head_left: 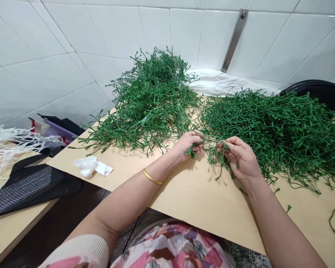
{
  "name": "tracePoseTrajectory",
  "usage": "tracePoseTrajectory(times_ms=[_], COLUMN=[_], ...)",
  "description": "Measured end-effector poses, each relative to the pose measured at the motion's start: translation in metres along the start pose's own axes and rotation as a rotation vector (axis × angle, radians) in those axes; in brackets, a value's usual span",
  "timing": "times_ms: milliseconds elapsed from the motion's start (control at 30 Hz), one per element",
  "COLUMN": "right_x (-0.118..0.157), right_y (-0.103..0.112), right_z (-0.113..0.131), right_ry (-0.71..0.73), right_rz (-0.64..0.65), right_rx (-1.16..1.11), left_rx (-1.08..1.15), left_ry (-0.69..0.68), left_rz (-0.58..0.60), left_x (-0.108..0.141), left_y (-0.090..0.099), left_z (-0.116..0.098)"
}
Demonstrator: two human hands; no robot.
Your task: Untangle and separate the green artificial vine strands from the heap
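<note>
My left hand (190,145) is closed round a few thin green stems (192,150) that look like artificial flower stems with small tufted tips. To its right, my right hand (241,156) pinches more of the same stems (215,156), its thumb and forefinger pressed together. Between the two hands the stems cross and hang down over the table (195,197). Just behind my left hand rises a tall tangled pile of green stems (156,93). A second, wider pile (270,126) lies right behind and beside my right hand.
A crumpled white tissue (92,166) lies at the table's left. White strands (13,149) and a black mesh item (28,186) are on another surface at far left. White plastic (212,82), a metal bracket (235,41) and a black rounded object (318,91) stand toward the tiled wall.
</note>
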State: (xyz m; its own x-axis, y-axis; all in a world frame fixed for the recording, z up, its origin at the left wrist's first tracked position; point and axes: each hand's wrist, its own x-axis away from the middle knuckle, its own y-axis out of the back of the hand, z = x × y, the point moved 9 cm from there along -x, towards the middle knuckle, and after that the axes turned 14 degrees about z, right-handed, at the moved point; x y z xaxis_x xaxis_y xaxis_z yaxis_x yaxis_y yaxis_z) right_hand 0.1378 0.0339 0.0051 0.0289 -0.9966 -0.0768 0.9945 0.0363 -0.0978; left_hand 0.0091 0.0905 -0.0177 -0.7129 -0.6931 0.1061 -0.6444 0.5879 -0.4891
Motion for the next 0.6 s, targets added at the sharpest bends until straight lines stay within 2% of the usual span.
tracePoseTrajectory(times_ms=[200, 400, 467, 533, 600], right_x=[0.001, 0.000, 0.000, 0.000, 0.000], right_y=[-0.005, -0.006, -0.004, -0.003, -0.004], right_z=[0.000, 0.001, 0.000, -0.001, -0.002], right_ry=[-0.069, -0.070, -0.068, -0.064, -0.060], right_rz=[0.041, 0.082, 0.066, 0.053, 0.049], right_rx=[-0.038, -0.043, -0.045, -0.049, -0.048], left_rx=[-0.002, 0.161, 0.189, 0.082, -0.187], left_ry=[-0.010, 0.028, 0.036, 0.007, -0.101], left_rz=[-0.042, -0.053, -0.093, -0.189, -0.310], left_x=[0.000, 0.002, 0.010, 0.028, 0.057], left_y=[0.004, -0.002, -0.001, 0.005, 0.008], left_z=[-0.001, 0.001, -0.001, -0.007, -0.023])
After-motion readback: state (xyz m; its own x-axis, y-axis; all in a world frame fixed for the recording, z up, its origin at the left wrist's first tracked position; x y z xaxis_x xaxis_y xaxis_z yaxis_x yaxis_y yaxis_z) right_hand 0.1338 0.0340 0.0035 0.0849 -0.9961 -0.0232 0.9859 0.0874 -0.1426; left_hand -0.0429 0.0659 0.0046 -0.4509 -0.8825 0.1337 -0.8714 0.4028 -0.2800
